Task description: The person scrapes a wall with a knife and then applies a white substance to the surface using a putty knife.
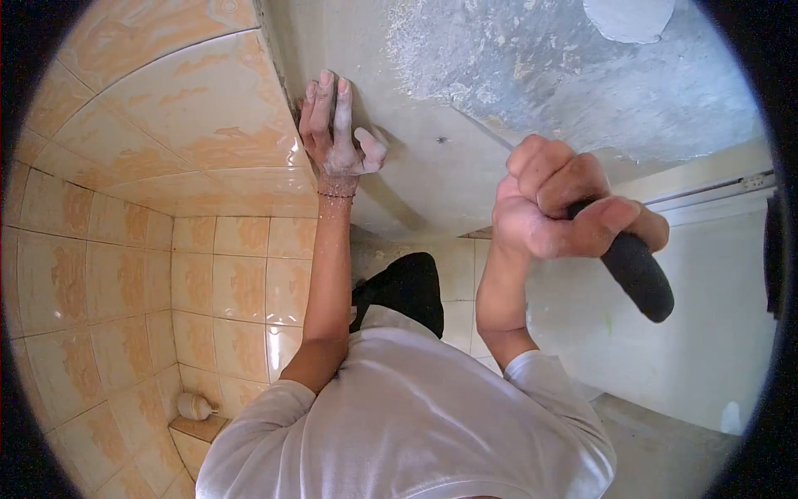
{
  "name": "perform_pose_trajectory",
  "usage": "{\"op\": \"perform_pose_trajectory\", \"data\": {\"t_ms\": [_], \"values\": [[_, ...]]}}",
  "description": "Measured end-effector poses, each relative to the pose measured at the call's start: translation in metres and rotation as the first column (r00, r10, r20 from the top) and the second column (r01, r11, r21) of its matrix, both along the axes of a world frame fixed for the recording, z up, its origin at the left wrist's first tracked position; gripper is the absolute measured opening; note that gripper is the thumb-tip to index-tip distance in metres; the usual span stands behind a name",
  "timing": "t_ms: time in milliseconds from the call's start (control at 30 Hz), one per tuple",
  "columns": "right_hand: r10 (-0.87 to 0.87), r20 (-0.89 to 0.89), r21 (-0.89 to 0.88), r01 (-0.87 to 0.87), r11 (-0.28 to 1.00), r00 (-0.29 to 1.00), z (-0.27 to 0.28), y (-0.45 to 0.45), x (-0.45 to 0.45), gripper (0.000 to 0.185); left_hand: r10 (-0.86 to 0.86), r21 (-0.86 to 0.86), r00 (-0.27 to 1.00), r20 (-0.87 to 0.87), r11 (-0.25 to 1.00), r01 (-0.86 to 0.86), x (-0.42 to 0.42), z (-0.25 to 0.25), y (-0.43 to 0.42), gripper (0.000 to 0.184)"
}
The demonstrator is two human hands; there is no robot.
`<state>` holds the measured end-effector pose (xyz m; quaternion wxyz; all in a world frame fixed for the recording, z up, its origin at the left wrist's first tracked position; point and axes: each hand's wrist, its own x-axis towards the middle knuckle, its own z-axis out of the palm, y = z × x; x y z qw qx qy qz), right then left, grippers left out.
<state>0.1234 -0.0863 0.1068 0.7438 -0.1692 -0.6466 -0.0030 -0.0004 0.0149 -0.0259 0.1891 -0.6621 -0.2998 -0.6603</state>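
My left hand (337, 137) lies with outstretched fingers against the grey wall (416, 175), beside the edge of the orange-and-white tiles. White dust coats its fingers and wrist, and a thin dark bracelet (336, 195) circles the wrist. My right hand (565, 200) is closed around the black handle of a bladed tool (638, 274). The handle's rounded end sticks out below my fist. A thin pale blade seems to run from the fist's other side to the wall near a rough, flaked patch (532, 75); its exact kind is unclear.
Glossy patterned tiles (166, 125) cover the left side and the corner. A pale round container (195, 407) sits on a small tiled ledge at lower left. On the right is a white panel (665, 333) below a metal track. A round white patch (629, 18) marks the top.
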Motion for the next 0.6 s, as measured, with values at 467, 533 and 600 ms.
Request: {"op": "perform_pose_trajectory", "data": {"t_ms": [467,533,600], "values": [[0.222,-0.475,-0.140,-0.322,0.936,0.851,-0.023,-0.012,-0.009,0.042,0.007,0.000,1.000,-0.012,1.000,-0.007,-0.001,0.002,0.004,0.057],[0.388,0.128,-0.144,-0.370,0.918,0.913,0.001,-0.020,0.006,0.040,-0.059,-0.005,0.998,-0.006,0.998,0.059,-0.002,0.000,0.002,0.057],[0.336,0.125,-0.174,-0.313,0.934,0.933,-0.013,-0.008,0.018,0.029,-0.042,-0.012,0.999,-0.011,0.999,0.041,-0.003,0.000,0.001,0.057]]}}
